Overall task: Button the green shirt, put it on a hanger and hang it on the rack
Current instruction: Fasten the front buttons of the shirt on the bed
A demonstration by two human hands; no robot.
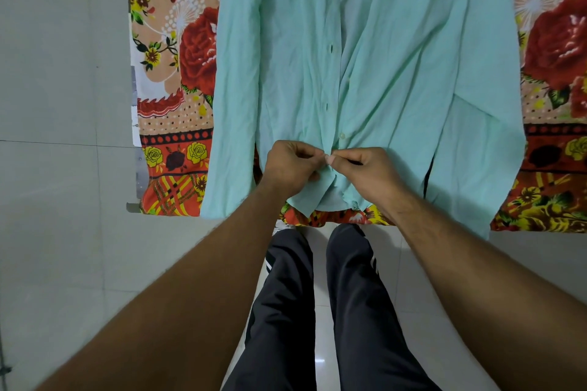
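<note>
The pale green shirt (pixel 381 51) lies flat on a flowered cloth, front up, hem toward me, sleeves stretched down both sides. Its placket runs down the middle and gapes open higher up, where several buttonholes and a white button (pixel 342 135) show. My left hand (pixel 290 165) pinches the left front edge near the hem. My right hand (pixel 365 170) pinches the right front edge. Both sets of fingertips meet at the placket just below that white button. The collar is out of view past the top edge. No hanger or rack is visible.
The flowered red and orange cloth (pixel 178 79) covers a table whose metal edge (pixel 136 165) shows at the left. Pale floor tiles (pixel 57 105) lie to the left and below. My legs in dark trousers (pixel 286 311) stand against the table's near edge.
</note>
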